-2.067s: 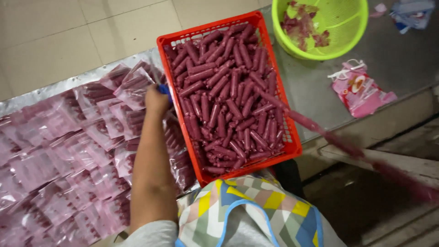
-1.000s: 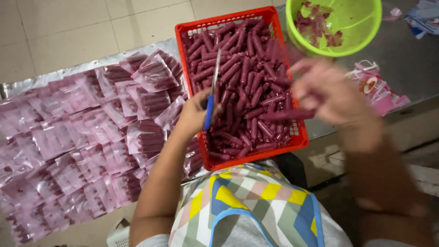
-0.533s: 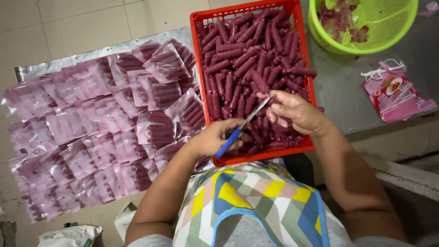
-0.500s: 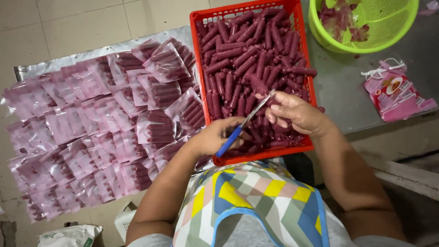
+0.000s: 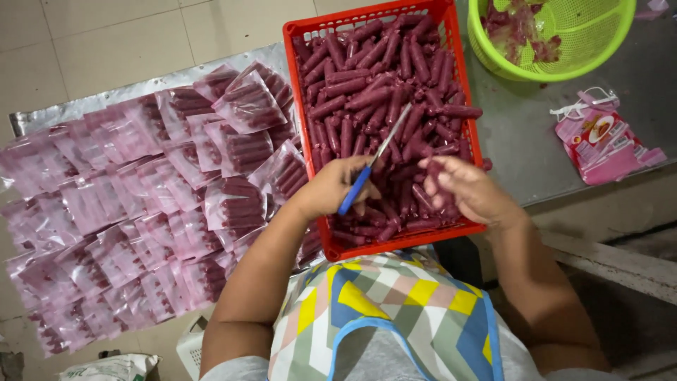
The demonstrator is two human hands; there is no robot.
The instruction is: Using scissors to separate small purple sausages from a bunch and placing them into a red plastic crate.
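A red plastic crate (image 5: 305,85) full of dark red sausages (image 5: 367,77) sits on the metal table in front of me. My left hand (image 5: 331,187) hovers over the crate's near left part and grips blue-handled scissors (image 5: 371,161), blades pointing up and away. My right hand (image 5: 465,190) is over the near right part of the crate, its fingers closed around a few sausages (image 5: 434,194).
Several clear bags of packed sausages (image 5: 141,204) cover the table to the left. A green basket (image 5: 564,35) with casing scraps stands at the back right. A pink packet (image 5: 606,137) lies on the grey table surface (image 5: 522,148) at right.
My left hand with the scissors came from the bags on the left to the crate's near side. My right hand dropped into the sausages and gathered some.
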